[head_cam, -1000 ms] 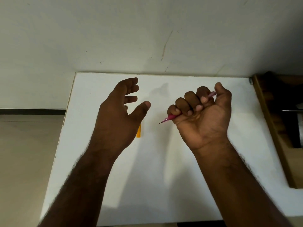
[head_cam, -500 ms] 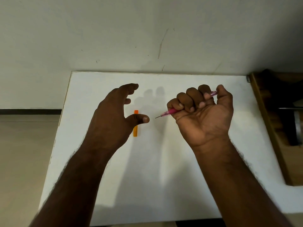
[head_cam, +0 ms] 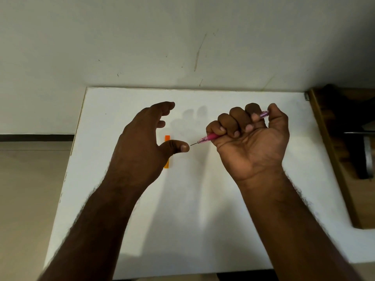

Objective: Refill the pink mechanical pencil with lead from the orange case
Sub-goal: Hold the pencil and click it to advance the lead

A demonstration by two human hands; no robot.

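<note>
Pink pencil [head_cam: 211, 136]: gripped in right hand [head_cam: 251, 138] fist, thin lead showing at tip, aimed left at left hand [head_cam: 142, 142], fingers spread, empty; orange case [head_cam: 167, 151] flat on table [head_cam: 203, 199] beneath; refill seemingly near done, case untouched

— What's the tabletop [head_cam: 203, 220] like?
— Matt white, smooth. The pink mechanical pencil [head_cam: 211, 136] looks like glossy translucent plastic with a thin metal tip.
— And the orange case [head_cam: 167, 138]?
— Plastic, slightly shiny. The wall [head_cam: 142, 37] is matt, scuffed paint.
</note>
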